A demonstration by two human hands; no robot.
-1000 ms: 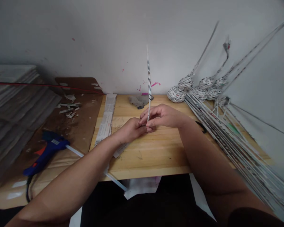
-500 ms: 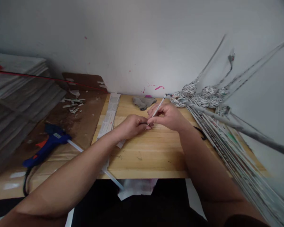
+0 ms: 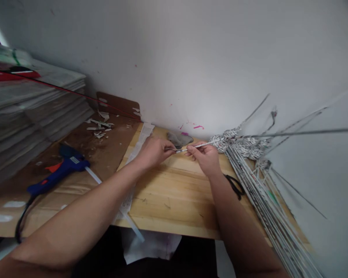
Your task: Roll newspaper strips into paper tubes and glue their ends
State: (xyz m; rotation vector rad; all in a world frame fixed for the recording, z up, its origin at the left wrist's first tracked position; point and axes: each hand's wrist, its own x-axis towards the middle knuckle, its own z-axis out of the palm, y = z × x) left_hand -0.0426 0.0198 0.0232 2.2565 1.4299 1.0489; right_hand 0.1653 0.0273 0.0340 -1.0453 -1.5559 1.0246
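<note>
A thin tube of rolled newspaper [image 3: 182, 150] stretches nearly level between my two hands above the wooden board. My left hand [image 3: 156, 150] pinches its left end between thumb and fingers. A short way to the right, my right hand [image 3: 205, 156] has its thumb and fingers closed on the same tube. Past the right hand the tube runs on toward the woven newspaper pieces [image 3: 220, 143], and it seems to continue as the long grey length [image 3: 301, 133] reaching the right edge. A grey rag [image 3: 178, 139] lies just behind my hands.
Black scissor-like handles [image 3: 234, 186] and a bundle of paper tubes [image 3: 258, 197] lie right of my right forearm. To the left are a blue glue gun [image 3: 60, 172], paper scraps [image 3: 100, 125] and stacked newspapers [image 3: 52, 112]. A folded newspaper strip [image 3: 143, 137] lies along the board's left side.
The paper tube has swung from a steep slant to nearly level. My hands have moved slightly apart along it, and the long length at right has risen. The view has shifted.
</note>
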